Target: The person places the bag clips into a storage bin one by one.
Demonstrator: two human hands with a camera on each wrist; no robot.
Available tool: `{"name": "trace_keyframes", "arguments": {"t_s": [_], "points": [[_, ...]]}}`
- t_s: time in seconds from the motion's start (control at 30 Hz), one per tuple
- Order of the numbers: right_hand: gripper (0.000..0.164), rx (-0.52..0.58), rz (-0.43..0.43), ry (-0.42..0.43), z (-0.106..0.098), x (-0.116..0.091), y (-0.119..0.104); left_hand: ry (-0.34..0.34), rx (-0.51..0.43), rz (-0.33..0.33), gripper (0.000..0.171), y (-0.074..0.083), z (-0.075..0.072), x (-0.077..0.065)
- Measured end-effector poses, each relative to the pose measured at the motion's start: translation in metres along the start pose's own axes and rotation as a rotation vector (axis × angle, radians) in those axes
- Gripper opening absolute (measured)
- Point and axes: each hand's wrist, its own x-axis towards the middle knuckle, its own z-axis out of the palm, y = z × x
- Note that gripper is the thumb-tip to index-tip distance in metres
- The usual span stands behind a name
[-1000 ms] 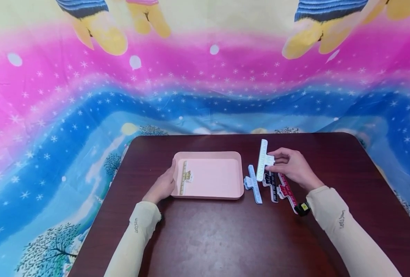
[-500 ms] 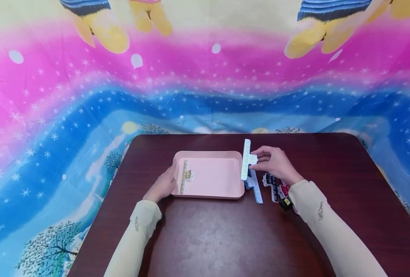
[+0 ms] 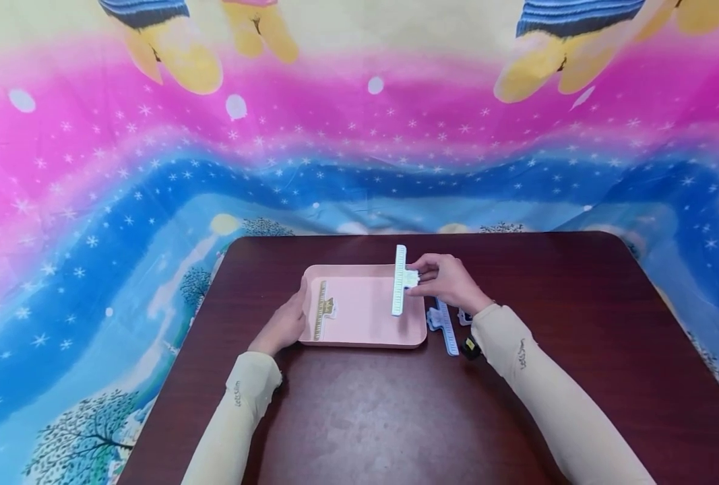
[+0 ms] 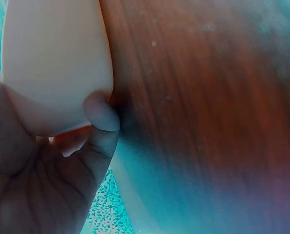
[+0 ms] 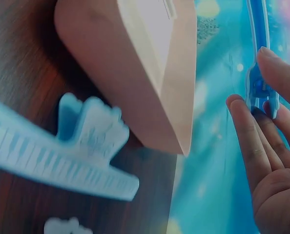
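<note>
In the head view my left hand [image 3: 286,320] holds the left end of a shallow pink tray [image 3: 365,320]. Its thumb [image 4: 102,114] lies on the tray's near corner in the left wrist view. Over the tray's right part, my right hand [image 3: 450,279] pinches a white long-jawed clip [image 3: 399,283] with a piano-key print by its handles. The clip stands lengthwise, pointing away from me; its spring shows in the right wrist view. A gold clip [image 3: 319,316] of the same shape lies inside the tray at the left.
Just right of the tray lies a light blue clip [image 3: 447,330] on the dark wooden table [image 3: 359,411]. A black clip [image 3: 465,316] peeks out beside the right wrist, mostly hidden. A printed cloth [image 3: 359,148] hangs behind the table.
My right hand has carried the white clip leftward, from above the other clips to over the tray. The red clip is now covered by the right arm. The left hand stays at the tray.
</note>
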Motion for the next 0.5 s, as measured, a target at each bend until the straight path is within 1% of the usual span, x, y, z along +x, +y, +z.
{"name": "trace_keyframes", "arguments": {"t_s": [0.13,0.3,0.5], "points": [[0.047,-0.017,0.001,-0.017,0.013,0.01,-0.006,0.002,0.0,0.01,0.073,-0.002,0.002,0.0],[0.047,0.0,-0.02,-0.05,0.03,0.021,-0.012,-0.007,0.022,0.017,0.074,-0.005,0.004,0.002],[0.043,0.012,-0.059,-0.061,0.048,0.036,-0.021,0.014,0.023,0.02,0.074,-0.005,0.002,0.001]]}}
